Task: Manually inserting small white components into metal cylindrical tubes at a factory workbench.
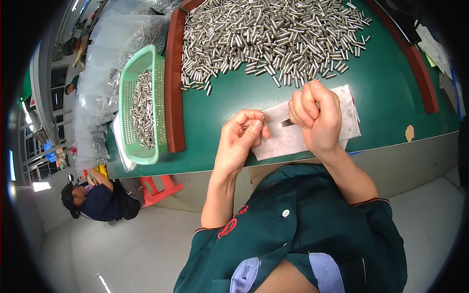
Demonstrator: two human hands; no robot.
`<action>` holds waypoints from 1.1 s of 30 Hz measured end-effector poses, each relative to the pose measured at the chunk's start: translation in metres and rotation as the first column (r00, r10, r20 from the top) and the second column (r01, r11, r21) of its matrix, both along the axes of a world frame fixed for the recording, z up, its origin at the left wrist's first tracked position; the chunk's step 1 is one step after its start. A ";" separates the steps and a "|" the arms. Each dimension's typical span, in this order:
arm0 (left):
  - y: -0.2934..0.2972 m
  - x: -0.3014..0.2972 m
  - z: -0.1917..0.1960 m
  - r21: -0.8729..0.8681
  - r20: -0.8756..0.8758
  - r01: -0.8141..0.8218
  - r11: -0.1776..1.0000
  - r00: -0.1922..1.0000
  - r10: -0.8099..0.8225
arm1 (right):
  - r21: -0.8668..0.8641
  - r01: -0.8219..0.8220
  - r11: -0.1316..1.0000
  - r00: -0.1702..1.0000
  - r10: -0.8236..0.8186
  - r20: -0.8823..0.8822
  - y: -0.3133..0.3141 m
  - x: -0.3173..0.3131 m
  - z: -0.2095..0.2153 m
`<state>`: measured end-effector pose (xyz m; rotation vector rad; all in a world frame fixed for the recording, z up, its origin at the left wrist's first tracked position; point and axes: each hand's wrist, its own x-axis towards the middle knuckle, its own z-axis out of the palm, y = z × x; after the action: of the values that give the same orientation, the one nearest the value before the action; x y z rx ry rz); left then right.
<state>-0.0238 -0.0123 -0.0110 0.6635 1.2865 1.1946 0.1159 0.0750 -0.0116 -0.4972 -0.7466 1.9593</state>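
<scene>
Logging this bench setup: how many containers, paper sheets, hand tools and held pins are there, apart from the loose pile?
Green basket: 1
Paper sheet: 1
Tool in right hand: 1
Pin in left hand: 1
Total: 4

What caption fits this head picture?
Left hand pinches a small metal pin; right hand grips a tool beside it.
</scene>
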 end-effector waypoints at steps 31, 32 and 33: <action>0.002 0.026 -0.001 0.132 -0.890 0.113 0.985 0.450 0.068 | -0.044 -0.003 0.999 0.994 -0.002 -0.107 0.001 -0.004 -0.002; 0.002 0.026 -0.001 0.139 -0.888 0.111 0.984 0.454 0.075 | -0.045 -0.003 0.999 0.994 -0.001 -0.106 0.001 -0.004 -0.001; 0.002 0.026 -0.001 0.139 -0.887 0.109 0.984 0.455 0.074 | -0.037 -0.005 0.999 0.996 0.001 -0.094 0.001 -0.004 -0.001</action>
<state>0.0019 -0.0105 -0.0124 1.5928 2.0467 0.9240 0.1117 0.0763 -0.0126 -0.4226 -0.6527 1.9883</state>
